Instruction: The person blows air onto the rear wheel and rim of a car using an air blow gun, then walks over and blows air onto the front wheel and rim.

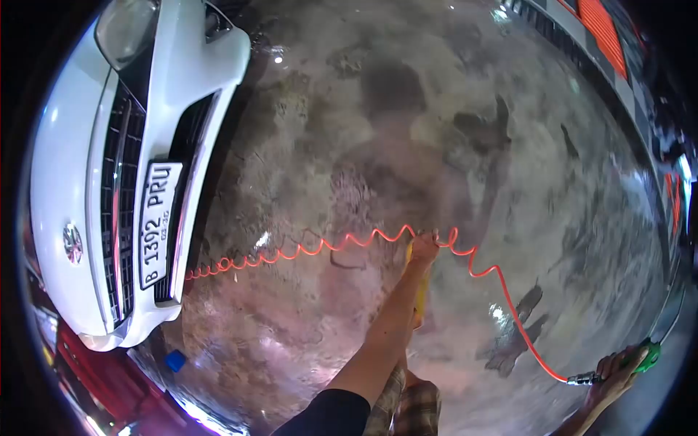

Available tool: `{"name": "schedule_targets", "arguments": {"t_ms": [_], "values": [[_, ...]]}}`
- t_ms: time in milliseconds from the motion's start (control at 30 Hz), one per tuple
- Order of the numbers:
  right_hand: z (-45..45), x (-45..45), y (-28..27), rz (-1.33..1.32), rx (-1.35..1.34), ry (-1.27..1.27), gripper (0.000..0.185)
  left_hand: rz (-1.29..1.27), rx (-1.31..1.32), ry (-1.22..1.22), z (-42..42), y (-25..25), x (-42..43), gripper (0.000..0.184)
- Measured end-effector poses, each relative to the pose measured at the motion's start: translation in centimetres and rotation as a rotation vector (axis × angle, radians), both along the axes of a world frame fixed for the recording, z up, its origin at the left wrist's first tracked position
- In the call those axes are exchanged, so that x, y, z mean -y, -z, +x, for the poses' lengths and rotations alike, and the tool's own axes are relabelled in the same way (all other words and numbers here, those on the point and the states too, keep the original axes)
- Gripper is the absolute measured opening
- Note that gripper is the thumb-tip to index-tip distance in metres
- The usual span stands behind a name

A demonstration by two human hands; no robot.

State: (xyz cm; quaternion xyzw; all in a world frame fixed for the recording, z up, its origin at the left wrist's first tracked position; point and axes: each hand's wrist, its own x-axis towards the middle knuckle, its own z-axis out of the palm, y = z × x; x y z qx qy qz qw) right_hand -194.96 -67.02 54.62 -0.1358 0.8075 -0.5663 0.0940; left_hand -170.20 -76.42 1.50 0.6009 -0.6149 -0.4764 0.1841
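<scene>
My left hand (424, 247) is closed around an orange coiled air hose (313, 249), out ahead of my knees. On one side the coils run left, low over the wet floor, toward the front of a white car. To the right the hose (520, 323) straightens and drops to a metal coupling (584, 378). At the lower right edge my right hand (616, 373) grips a green air blow gun (646, 357) joined to that coupling. Its thin nozzle (676, 316) points up and away. Something yellow (421, 291) shows behind my left forearm, its kind unclear.
The white car's bumper (190, 54) and number plate (159, 225) fill the left side. Below it are part of a red vehicle (102, 381) and a small blue object (175, 360). The floor (305, 145) is wet and shiny. An orange panel (603, 35) lies at upper right.
</scene>
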Motion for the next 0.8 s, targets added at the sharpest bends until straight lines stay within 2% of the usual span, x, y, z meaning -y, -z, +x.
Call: {"name": "schedule_targets", "arguments": {"t_ms": [100, 133, 200, 300, 333, 367, 400, 433, 500, 633, 700, 733, 767, 800], "values": [[-4.6, 10.8, 0.3, -0.064, 0.015, -0.046, 0.038, 0.005, 0.110, -0.059, -2.9, -0.5, 11.2, 0.020], [-6.0, 14.2, -0.1, -0.082, 0.020, -0.046, 0.038, -0.009, 0.109, -0.066, -3.5, 0.8, 14.3, 0.020], [-8.4, 21.0, -0.7, -0.114, 0.002, -0.094, 0.039, -0.314, 0.147, 0.055, -4.9, 2.3, 20.5, 0.008], [-10.7, 31.6, -0.9, -0.109, -0.013, -0.124, 0.039, -0.495, 0.318, 0.032, -6.0, 2.6, 28.4, 0.004], [-11.0, 35.0, -0.9, -0.081, 0.005, -0.138, 0.039, -0.464, 0.336, 0.026, -5.8, 0.9, 30.8, 0.004], [-10.8, 38.0, -1.5, -0.060, 0.006, -0.135, 0.039, -0.077, 0.270, 0.010, -5.5, -2.3, 33.9, 0.018], [-10.9, 41.4, -1.5, -0.065, 0.006, -0.134, 0.038, 0.283, 0.194, -0.017, -5.3, -3.2, 37.6, 0.034], [-11.5, 44.7, -1.4, -0.070, 0.010, -0.155, 0.038, 0.280, 0.195, -0.039, -5.0, -3.2, 40.6, 0.034], [-12.7, 51.7, -0.9, -0.068, 0.053, -0.218, 0.038, 0.279, 0.408, 0.220, -4.2, -3.8, 46.8, 0.034], [-12.6, 70.2, 0.3, -0.076, 0.191, -0.217, 0.036, 0.250, 0.484, 0.154, -1.8, -5.1, 59.5, 0.034], [-15.0, 78.4, 2.9, -0.166, 0.299, -0.350, 0.039, -0.105, 0.447, 0.027, 0.6, -2.5, 63.4, 0.023], [-12.1, 84.1, 2.2, -0.142, 0.297, -0.393, 0.039, -0.097, 0.437, -0.003, 1.3, 0.1, 66.2, 0.023], [-8.0, 89.6, 1.6, -0.104, 0.298, -0.436, 0.040, 0.033, 0.025, -0.387, 2.3, 3.2, 68.5, 0.019], [-5.3, 94.4, 1.8, -0.073, 0.298, -0.472, 0.040, 0.118, -0.179, -0.591, 3.6, 3.1, 70.4, 0.018]]}}
